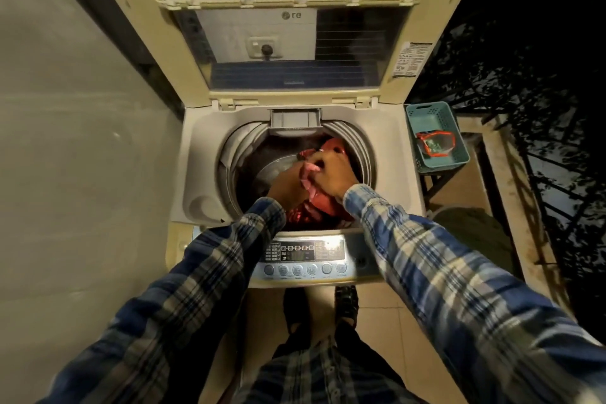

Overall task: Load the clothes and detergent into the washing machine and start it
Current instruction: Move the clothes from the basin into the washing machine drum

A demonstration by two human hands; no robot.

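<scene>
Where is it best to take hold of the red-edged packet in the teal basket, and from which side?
Probably from above: the teal basket is open only at its top, walls all round. The packet lies on the bottom, so pinch its red edge nearest the washer.

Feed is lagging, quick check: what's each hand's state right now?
Left hand: closed, holding the red garment inside the drum.
Right hand: closed, holding the same red garment.

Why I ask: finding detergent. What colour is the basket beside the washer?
Teal basket, head view.
</scene>
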